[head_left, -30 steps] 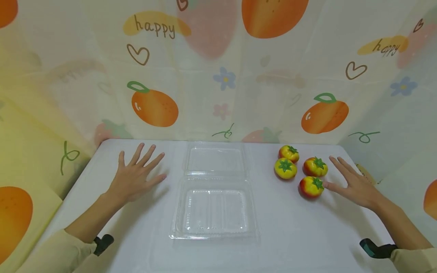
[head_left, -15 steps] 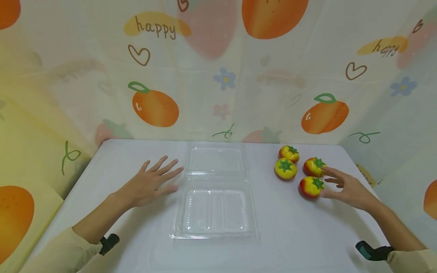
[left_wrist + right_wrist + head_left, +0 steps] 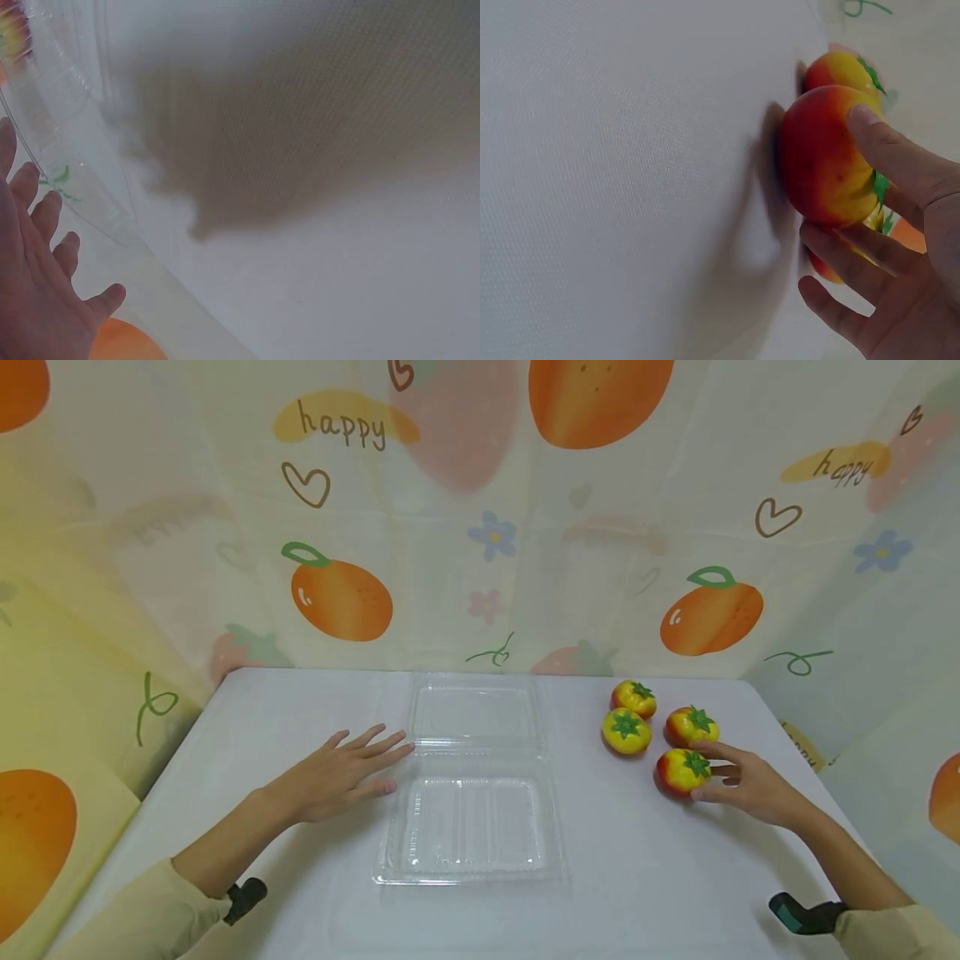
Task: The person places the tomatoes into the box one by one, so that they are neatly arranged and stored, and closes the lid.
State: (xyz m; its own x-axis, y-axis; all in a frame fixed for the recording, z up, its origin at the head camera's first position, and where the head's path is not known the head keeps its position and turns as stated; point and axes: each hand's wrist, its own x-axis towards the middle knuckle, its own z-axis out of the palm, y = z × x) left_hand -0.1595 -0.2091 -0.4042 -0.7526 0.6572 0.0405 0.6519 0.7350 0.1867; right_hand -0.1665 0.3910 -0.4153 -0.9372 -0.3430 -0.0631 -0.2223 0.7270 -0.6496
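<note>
At the table's right, my right hand (image 3: 757, 785) has its thumb and fingers on either side of the nearest red-and-yellow toy tomato (image 3: 681, 772), which has a green star-shaped top. In the right wrist view, the thumb overlaps the upper part of this tomato (image 3: 829, 161), with the fingers loosely extended along its lower side. The tomato sits on the table. My left hand (image 3: 330, 781), fingers spread, hovers by the left edge of a clear plastic clamshell box (image 3: 390, 852). The box lies unfolded, its lid (image 3: 476, 714) toward the back. The left hand holds nothing.
Three more toy tomatoes stand close by: one just behind (image 3: 690, 727), one yellow (image 3: 627, 732) and one farther back (image 3: 634, 698). A fruit-printed curtain (image 3: 562, 560) hangs along the back and sides of the white table (image 3: 615, 860).
My left hand has come rightward and nearer to the box. My right hand has moved left, bringing its thumb and fingers about the nearest tomato. The tomatoes and box have stayed in place.
</note>
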